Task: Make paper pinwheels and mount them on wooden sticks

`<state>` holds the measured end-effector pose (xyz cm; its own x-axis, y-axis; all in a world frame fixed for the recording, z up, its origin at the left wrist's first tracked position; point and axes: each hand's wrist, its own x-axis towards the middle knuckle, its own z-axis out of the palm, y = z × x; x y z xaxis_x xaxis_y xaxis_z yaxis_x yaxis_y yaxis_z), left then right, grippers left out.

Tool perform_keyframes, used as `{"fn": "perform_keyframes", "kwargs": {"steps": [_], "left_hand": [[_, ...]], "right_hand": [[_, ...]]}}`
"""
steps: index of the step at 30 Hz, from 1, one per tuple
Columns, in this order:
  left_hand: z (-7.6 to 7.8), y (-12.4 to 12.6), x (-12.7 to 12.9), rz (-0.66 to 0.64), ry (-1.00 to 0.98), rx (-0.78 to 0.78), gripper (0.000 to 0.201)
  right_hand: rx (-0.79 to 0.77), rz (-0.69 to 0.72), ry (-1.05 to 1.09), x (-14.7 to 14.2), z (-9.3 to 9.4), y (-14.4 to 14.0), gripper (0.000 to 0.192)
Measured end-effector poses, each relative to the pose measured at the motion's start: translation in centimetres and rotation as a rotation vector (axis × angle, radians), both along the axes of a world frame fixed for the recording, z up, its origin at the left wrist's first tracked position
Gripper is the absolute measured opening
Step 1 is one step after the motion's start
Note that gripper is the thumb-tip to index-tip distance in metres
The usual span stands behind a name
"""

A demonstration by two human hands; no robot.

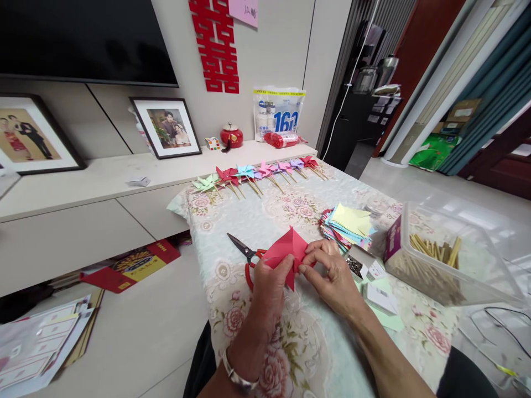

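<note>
A red paper sheet, partly folded toward its middle, is held above the flowered tablecloth between both hands. My left hand grips its lower left side, thumb pressed on top near the centre. On the right side, my right hand pinches the paper with thumb and forefinger. Scissors with red and black handles lie behind the left hand, partly covered by the paper. Beside my right hand sits a small open box of metal pins; a stack of coloured paper is just beyond it.
Several paper pinwheels on sticks line the table's far edge. A clear plastic bin holding wooden sticks stands at the right. A small white box rests on pale green paper. Behind is a low white cabinet with framed photos.
</note>
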<state>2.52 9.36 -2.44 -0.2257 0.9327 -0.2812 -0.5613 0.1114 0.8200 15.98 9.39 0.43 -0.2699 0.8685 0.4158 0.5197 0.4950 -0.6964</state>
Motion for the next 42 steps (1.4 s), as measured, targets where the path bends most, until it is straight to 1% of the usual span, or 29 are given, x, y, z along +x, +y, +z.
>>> {"fn": "perform_keyframes", "kwargs": {"steps": [6,13,18,23,27,31,36,42], "left_hand": [[-0.1,-0.1,0.0,-0.002,0.042,-0.027,0.021],[0.1,-0.3,0.0,-0.020,0.080,-0.006,0.018],[0.3,-0.4,0.2,-0.031,0.025,-0.007,0.014],[0.0,-0.4,0.2,-0.055,0.033,0.045,0.013],[-0.3,-0.4,0.1,-0.105,0.057,0.093,0.014],[-0.2,-0.4,0.1,-0.112,0.044,0.087,0.013],[-0.2,-0.4,0.2,-0.117,0.079,0.089,0.016],[-1.0,-0.3,0.0,-0.130,0.127,0.114,0.020]], "right_hand": [[-0.053,-0.039,-0.013,-0.1,0.1,0.0,0.018],[-0.080,-0.066,-0.027,0.0,0.1,0.0,0.018],[-0.091,-0.074,-0.035,0.0,0.1,0.0,0.018],[-0.097,-0.083,-0.047,0.0,-0.1,0.2,0.018],[-0.091,-0.078,-0.045,0.1,-0.2,0.3,0.019],[-0.090,-0.078,-0.032,0.1,-0.3,0.3,0.019],[-0.088,-0.079,-0.025,0.1,-0.2,0.2,0.018],[-0.098,-0.086,-0.028,0.0,-0.2,0.3,0.018]]}}
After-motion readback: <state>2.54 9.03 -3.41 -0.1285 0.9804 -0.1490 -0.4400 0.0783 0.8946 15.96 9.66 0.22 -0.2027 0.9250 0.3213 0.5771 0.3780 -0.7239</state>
